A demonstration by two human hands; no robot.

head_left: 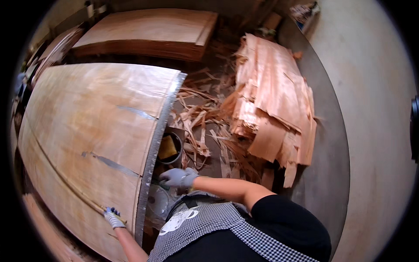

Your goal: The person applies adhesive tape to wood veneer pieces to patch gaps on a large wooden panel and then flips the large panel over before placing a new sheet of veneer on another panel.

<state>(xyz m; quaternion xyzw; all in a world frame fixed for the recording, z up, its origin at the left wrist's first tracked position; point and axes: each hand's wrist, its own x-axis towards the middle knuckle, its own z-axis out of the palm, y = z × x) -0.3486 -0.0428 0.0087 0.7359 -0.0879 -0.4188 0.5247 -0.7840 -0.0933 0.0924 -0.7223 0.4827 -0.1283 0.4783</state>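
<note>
My left hand (113, 217), in a striped glove with dark fingertips, is closed around the near end of a long thin stick (70, 183). The stick lies slantwise over a large pale veneer sheet (87, 131) and runs to its far left side. Grey tape-like strips (115, 165) show on the sheet, and a grey band (152, 153) follows its right edge. Just beyond that edge is my right hand (176, 178), grey-gloved, its fingers curled; what they hold, if anything, is hidden. A dark bucket (179, 153) with a yellow block (167, 147) inside stands close by.
A clear plastic container (158, 201) sits below my right hand. Veneer scraps (196, 126) litter the floor. A pile of reddish veneer (279, 96) stands to the right, beside a grey board (325, 131) and a pale wall (371, 109). Another veneer stack (148, 26) lies at the back.
</note>
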